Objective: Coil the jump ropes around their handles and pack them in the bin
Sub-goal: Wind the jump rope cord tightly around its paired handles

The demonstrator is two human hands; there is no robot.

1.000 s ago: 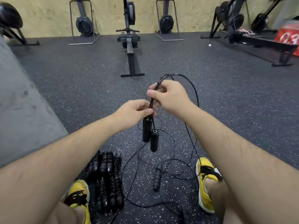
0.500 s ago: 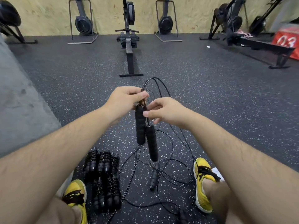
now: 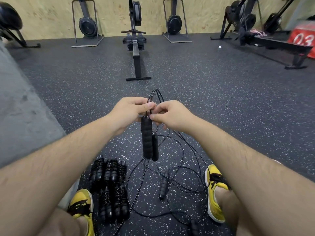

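Note:
Two black foam handles [image 3: 148, 140] of one jump rope hang side by side in front of me. My left hand [image 3: 131, 110] grips their top ends and the rope where it leaves them. My right hand [image 3: 168, 114] pinches the thin black rope [image 3: 154, 94] right beside the handle tops. The rope loops up above both hands and trails down to the floor. Another loose handle [image 3: 163, 187] lies on the floor among tangled rope. Several coiled ropes [image 3: 110, 188] lie stacked by my left foot. No bin is in view.
I sit on a speckled black rubber floor [image 3: 221, 103] with my yellow shoes [image 3: 215, 193] either side of the ropes. A grey block [image 3: 20, 106] rises at my left. A rowing machine [image 3: 135, 48] stands straight ahead, more gym machines along the wall.
My right hand came down from the raised rope loop to the handle tops. My left hand rose and now holds both handles higher, closer together.

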